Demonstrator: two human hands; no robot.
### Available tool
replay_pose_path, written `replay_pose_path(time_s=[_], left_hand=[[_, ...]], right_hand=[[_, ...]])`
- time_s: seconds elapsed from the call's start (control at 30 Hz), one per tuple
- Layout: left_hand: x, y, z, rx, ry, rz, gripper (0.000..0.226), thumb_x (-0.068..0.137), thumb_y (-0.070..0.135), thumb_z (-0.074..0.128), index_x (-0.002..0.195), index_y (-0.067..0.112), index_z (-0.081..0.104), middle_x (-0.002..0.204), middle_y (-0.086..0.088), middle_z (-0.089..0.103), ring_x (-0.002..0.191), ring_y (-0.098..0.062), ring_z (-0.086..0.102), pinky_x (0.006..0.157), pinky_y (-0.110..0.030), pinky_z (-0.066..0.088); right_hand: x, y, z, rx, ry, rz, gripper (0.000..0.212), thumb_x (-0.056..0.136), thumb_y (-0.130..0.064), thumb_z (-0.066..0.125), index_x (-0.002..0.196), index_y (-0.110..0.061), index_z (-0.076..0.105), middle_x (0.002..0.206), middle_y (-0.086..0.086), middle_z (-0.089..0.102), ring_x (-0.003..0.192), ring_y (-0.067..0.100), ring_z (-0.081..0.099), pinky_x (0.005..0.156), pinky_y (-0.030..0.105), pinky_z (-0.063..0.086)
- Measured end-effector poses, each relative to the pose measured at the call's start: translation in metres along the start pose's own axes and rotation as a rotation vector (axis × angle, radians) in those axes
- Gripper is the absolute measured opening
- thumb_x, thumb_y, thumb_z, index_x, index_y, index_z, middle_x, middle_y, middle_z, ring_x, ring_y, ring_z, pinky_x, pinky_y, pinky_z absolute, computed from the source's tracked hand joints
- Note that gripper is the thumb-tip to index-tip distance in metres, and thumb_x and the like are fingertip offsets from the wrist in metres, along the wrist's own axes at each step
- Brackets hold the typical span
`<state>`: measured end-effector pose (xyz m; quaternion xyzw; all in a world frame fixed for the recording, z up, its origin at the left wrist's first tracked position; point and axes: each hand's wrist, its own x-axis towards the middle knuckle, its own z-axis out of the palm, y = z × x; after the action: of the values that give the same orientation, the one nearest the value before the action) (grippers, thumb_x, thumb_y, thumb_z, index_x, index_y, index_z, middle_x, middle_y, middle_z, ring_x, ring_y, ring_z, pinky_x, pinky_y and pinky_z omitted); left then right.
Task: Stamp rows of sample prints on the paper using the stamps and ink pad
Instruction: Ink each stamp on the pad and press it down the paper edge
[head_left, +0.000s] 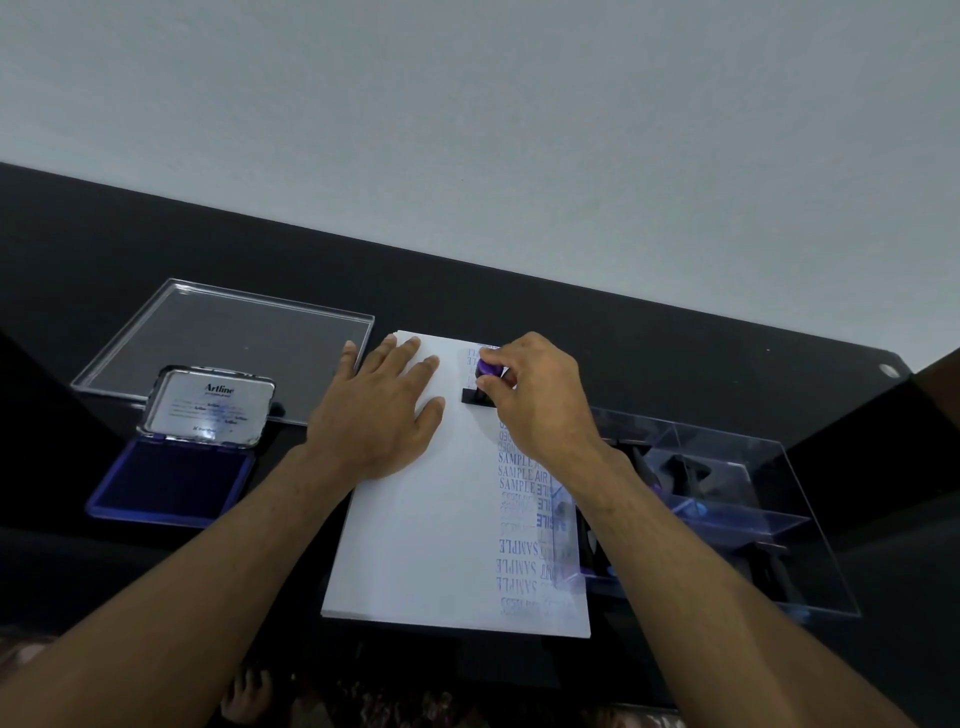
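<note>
Currently in hand: pressing a print near the far end of the paper (415, 545). Right hand (540, 400) gripping the stamp (485, 382) by its purple knob, fingers curled round it, black base down on the sheet at the far end of the printed column. Left hand (379, 410) laid flat, fingers spread and straight, holding nothing, pinning the far left part of the paper to the dark surface (623, 338). Column of blue SAMPLE prints along the right edge, from the near end up to the stamp; left portion of the sheet unprinted. Ink pad (171, 480) open to the left, lid raised, beside a clear tray lid (223, 338). Clear stamp box (727, 499) to the right, touching or just overlapping the paper edge, with further stamps inside. Likely next: lift straight up to avoid smearing, re-ink at the pad on the left, then start a fresh column beside the first. Keep the left hand pressing until the stamp is clear.
</note>
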<state>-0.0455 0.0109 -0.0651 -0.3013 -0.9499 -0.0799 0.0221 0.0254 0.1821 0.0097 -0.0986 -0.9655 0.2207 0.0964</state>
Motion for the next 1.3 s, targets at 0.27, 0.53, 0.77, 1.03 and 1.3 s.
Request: replay_pose_path(time_s=[0.27,0.53,0.77,1.03,1.3], left_hand=[[-0.0009,0.0008,-0.0016,0.000,0.015,0.007,0.086,0.086,0.067,-0.002,0.156,0.028,0.030,0.166,-0.001,0.021,0.154,-0.024,0.014,0.123,-0.059,0.010],[0.0002,0.0003,0.0006,0.000,0.004,-0.001,0.076,0.092,0.064,0.009,0.157,0.029,0.028,0.167,-0.001,0.018,0.155,-0.024,0.011,0.123,-0.059,0.008],[-0.0002,0.0000,0.0019,0.002,0.023,0.002,0.078,0.091,0.064,0.007,0.156,0.028,0.029,0.166,-0.001,0.020,0.155,-0.024,0.013,0.123,-0.059,0.008],[-0.0004,0.0004,0.0009,0.007,0.017,-0.001,0.075,0.092,0.063,0.010,0.157,0.029,0.028,0.167,-0.001,0.018,0.155,-0.024,0.012,0.123,-0.058,0.007],[0.0001,0.0008,0.0008,0.008,0.009,-0.006,0.075,0.092,0.063,0.010,0.157,0.029,0.026,0.167,0.000,0.016,0.155,-0.023,0.009,0.124,-0.057,0.005]], right_hand=[[0.0029,-0.0010,-0.0013,-0.039,0.010,-0.032,0.026,0.092,-0.024,0.066,0.116,-0.014,0.070,0.113,0.002,0.062,0.092,0.011,0.056,0.084,0.017,0.043],[0.0021,-0.0004,-0.0019,0.009,0.027,-0.011,0.026,0.088,-0.024,0.072,0.113,-0.016,0.072,0.111,-0.001,0.063,0.092,0.011,0.059,0.088,0.021,0.049],[0.0045,-0.0024,-0.0032,0.001,0.013,0.012,0.033,0.091,-0.026,0.068,0.122,-0.017,0.068,0.113,0.000,0.063,0.096,0.013,0.060,0.087,0.020,0.047],[0.0044,-0.0002,-0.0028,0.034,0.035,0.021,0.030,0.088,-0.026,0.072,0.116,-0.016,0.072,0.113,-0.001,0.065,0.092,0.009,0.058,0.088,0.020,0.047],[0.0039,0.0010,0.0007,0.066,0.049,0.033,0.031,0.087,-0.025,0.073,0.116,-0.017,0.072,0.112,-0.002,0.065,0.095,0.011,0.060,0.090,0.022,0.050]])
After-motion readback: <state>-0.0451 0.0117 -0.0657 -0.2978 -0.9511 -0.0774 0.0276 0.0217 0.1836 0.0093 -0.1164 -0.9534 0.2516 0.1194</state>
